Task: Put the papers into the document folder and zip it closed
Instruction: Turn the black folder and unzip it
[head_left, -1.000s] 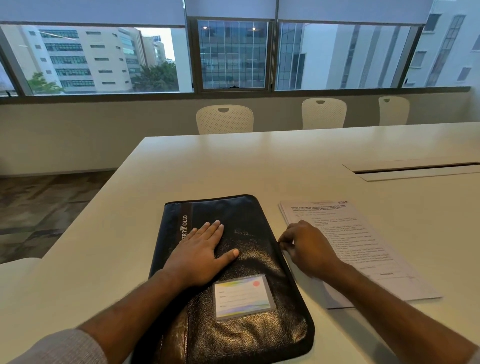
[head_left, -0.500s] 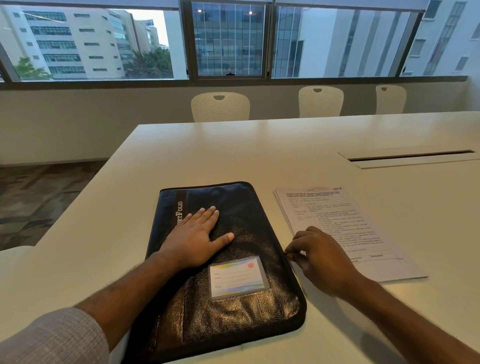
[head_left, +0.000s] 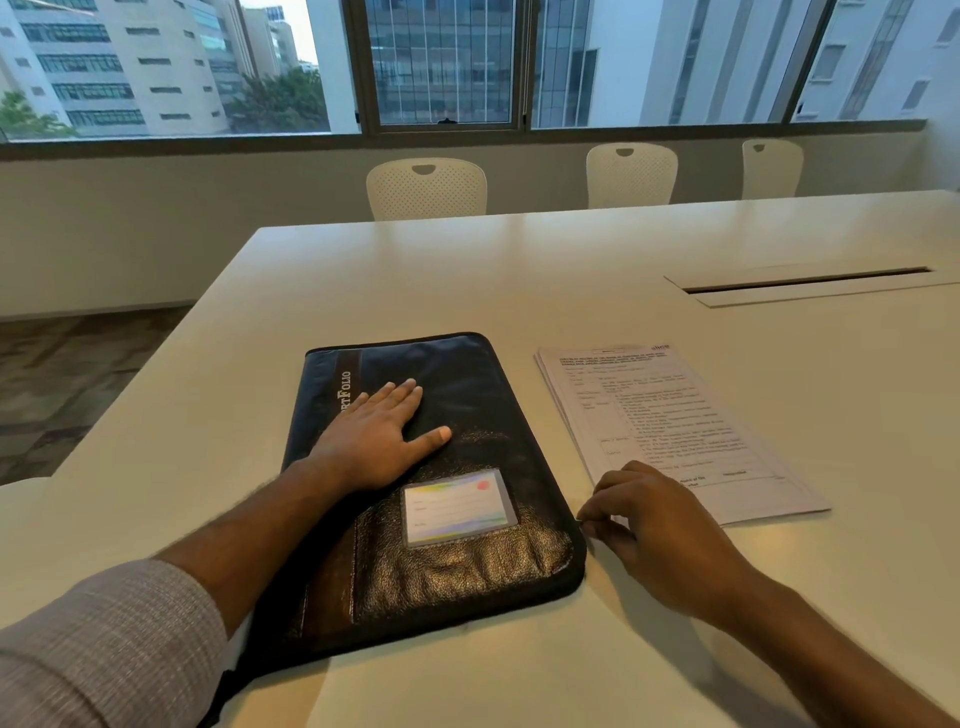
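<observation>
A black zip document folder (head_left: 467, 395) lies flat on the white table (head_left: 467, 270), with a clear card pocket (head_left: 460, 506) on its front. My left hand (head_left: 379, 436) rests flat on the folder, fingers spread and holding nothing. My right hand (head_left: 649, 525) sits at the folder's right edge near its near corner. Its fingertips are pinched together on the zipper line, apparently on the pull, which the fingers hide. A stack of printed papers (head_left: 670, 421) lies on the table just right of the folder, and my right hand covers its near left corner.
A cable slot with a flap (head_left: 810, 283) is set into the table at the far right. Three white chairs (head_left: 426, 189) stand along the far side below the windows. The table's left edge runs close to the folder, with floor beyond it.
My right hand has slid toward me along the folder's right edge, from the middle to near the lower corner. The left hand stays flat on the folder. The camera has tilted down slightly.
</observation>
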